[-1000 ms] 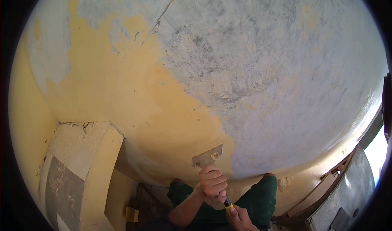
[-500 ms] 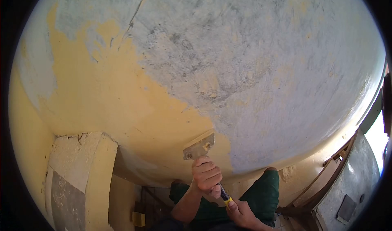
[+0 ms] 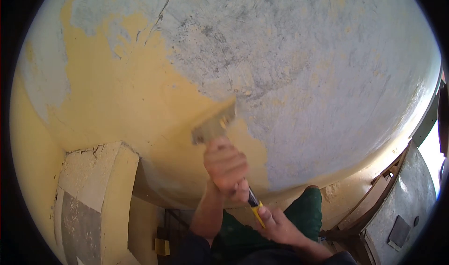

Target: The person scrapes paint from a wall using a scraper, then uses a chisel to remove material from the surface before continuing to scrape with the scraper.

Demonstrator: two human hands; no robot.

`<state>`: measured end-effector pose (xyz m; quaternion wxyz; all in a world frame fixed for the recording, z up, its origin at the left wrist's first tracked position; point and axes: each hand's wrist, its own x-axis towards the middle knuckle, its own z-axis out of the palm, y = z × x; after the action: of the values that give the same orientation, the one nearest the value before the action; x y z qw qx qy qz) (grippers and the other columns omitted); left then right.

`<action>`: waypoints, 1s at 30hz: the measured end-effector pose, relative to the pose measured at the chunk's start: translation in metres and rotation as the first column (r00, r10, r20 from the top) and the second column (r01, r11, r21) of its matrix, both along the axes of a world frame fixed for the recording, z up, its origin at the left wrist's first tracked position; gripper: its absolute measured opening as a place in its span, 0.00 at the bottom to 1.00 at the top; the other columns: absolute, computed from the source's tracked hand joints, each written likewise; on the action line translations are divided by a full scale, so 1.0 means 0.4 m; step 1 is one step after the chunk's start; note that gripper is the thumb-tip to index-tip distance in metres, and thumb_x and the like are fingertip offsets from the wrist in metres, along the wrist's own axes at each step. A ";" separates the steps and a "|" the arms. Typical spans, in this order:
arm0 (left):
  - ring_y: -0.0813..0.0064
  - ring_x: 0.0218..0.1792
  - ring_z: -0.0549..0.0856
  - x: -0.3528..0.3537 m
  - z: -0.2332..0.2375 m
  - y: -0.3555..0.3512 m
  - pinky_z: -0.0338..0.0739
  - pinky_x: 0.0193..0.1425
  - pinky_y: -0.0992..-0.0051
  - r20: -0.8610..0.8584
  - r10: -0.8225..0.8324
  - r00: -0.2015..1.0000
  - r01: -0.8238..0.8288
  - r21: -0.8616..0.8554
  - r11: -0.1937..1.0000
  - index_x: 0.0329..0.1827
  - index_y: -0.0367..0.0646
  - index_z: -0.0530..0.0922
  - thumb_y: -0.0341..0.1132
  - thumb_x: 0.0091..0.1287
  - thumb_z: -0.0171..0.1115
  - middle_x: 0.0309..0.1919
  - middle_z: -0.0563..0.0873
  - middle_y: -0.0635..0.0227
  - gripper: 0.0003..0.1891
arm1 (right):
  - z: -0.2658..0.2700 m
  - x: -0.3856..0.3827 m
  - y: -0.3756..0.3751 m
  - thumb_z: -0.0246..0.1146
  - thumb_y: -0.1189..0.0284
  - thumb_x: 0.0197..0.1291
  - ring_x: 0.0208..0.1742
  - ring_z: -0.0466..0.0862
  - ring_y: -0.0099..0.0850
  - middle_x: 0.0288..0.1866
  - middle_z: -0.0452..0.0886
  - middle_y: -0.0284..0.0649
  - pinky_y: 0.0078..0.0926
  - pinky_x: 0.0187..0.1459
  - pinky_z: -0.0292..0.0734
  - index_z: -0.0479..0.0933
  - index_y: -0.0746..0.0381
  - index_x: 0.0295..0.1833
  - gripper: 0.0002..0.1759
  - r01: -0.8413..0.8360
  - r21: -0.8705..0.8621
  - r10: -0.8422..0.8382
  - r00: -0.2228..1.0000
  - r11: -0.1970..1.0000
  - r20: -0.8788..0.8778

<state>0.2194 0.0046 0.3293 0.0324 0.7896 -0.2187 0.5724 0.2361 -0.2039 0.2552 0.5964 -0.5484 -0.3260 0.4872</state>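
Note:
A long-handled wall scraper is held in both hands, its wide blade smeared by motion and at the yellow-painted part of the wall. Close below the blade, my left hand is closed around the tool. My right hand grips the black and yellow end of the handle lower down. Right of the blade, the wall is bared to a grey, rough surface. Whether the blade edge touches the wall is hard to tell.
A boxy yellow and grey ledge juts out at the lower left, with a small yellow block beside it. A grey panel leans at the lower right. My knees in green cloth are below the wall. A crack runs near the top.
The scraper and my left hand have moved up and to the left along the wall. My right hand has shifted slightly up, still on the handle. The view has tilted a little.

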 end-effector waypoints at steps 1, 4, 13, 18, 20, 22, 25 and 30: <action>0.69 0.14 0.70 -0.004 0.028 -0.005 0.64 0.32 0.67 0.000 -0.002 1.000 0.002 -0.002 1.000 0.11 0.44 0.65 0.47 0.60 0.47 0.11 0.70 0.67 0.22 | 0.023 0.006 -0.001 0.41 0.44 0.77 0.20 0.71 0.20 0.19 0.68 0.30 0.21 0.22 0.66 0.68 0.61 0.32 0.32 0.005 0.029 -0.008 0.996 1.000 0.088; 0.69 0.13 0.69 -0.028 0.082 -0.033 0.63 0.32 0.67 0.054 0.005 0.999 -0.007 0.033 0.999 0.10 0.43 0.64 0.47 0.59 0.47 0.10 0.69 0.67 0.23 | 0.048 0.003 -0.020 0.42 0.46 0.78 0.20 0.70 0.19 0.19 0.68 0.30 0.20 0.24 0.66 0.69 0.62 0.32 0.31 0.018 0.134 -0.056 0.957 0.991 0.283; 0.70 0.16 0.73 -0.114 -0.163 -0.103 0.66 0.35 0.68 -0.109 0.045 0.993 -0.056 -0.104 0.993 0.12 0.44 0.68 0.47 0.64 0.45 0.12 0.72 0.69 0.23 | -0.093 -0.110 -0.127 0.45 0.41 0.75 0.21 0.66 0.18 0.22 0.67 0.28 0.19 0.23 0.62 0.69 0.60 0.37 0.31 0.024 0.008 -0.024 1.000 1.000 -0.014; 0.69 0.18 0.76 -0.107 -0.224 -0.118 0.68 0.35 0.67 -0.149 0.002 0.989 -0.032 -0.199 0.980 0.12 0.43 0.68 0.48 0.65 0.45 0.12 0.73 0.68 0.25 | -0.134 -0.114 -0.152 0.46 0.38 0.72 0.20 0.61 0.16 0.23 0.63 0.25 0.17 0.22 0.59 0.69 0.58 0.43 0.31 0.045 -0.040 -0.050 0.990 0.998 -0.132; 0.68 0.17 0.75 -0.095 -0.217 -0.117 0.69 0.35 0.67 -0.116 -0.033 0.993 0.009 -0.207 0.978 0.12 0.43 0.68 0.47 0.64 0.46 0.13 0.74 0.68 0.23 | -0.130 -0.108 -0.159 0.46 0.40 0.74 0.19 0.61 0.17 0.23 0.65 0.26 0.17 0.20 0.59 0.70 0.59 0.45 0.30 -0.035 0.033 0.044 0.955 0.999 -0.294; 0.67 0.17 0.73 -0.094 -0.214 -0.119 0.70 0.36 0.67 -0.088 -0.074 0.993 0.054 -0.217 0.975 0.13 0.43 0.68 0.45 0.63 0.46 0.14 0.74 0.67 0.22 | -0.141 -0.097 -0.164 0.46 0.41 0.74 0.18 0.62 0.17 0.23 0.65 0.26 0.17 0.20 0.60 0.70 0.59 0.47 0.29 -0.102 0.071 0.122 0.916 0.992 -0.383; 0.69 0.18 0.77 -0.100 -0.209 -0.110 0.71 0.36 0.68 -0.087 -0.081 0.993 0.062 -0.198 0.978 0.11 0.43 0.71 0.48 0.68 0.43 0.12 0.74 0.68 0.27 | -0.159 -0.085 -0.163 0.46 0.43 0.76 0.18 0.62 0.17 0.23 0.66 0.27 0.17 0.20 0.60 0.71 0.60 0.50 0.28 -0.195 0.187 0.264 0.827 0.963 -0.496; 0.70 0.18 0.76 -0.094 -0.185 -0.098 0.71 0.35 0.69 -0.046 -0.089 0.995 0.082 -0.124 0.989 0.13 0.43 0.69 0.48 0.68 0.42 0.12 0.72 0.69 0.26 | -0.122 -0.078 -0.136 0.47 0.44 0.76 0.18 0.63 0.16 0.24 0.67 0.27 0.16 0.21 0.61 0.71 0.61 0.51 0.28 -0.196 0.214 0.271 0.866 0.957 -0.421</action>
<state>0.1817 -0.0345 0.2554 0.1108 0.7906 -0.2161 0.5622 0.2049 -0.2584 0.2064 0.6346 -0.3276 -0.2839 0.6398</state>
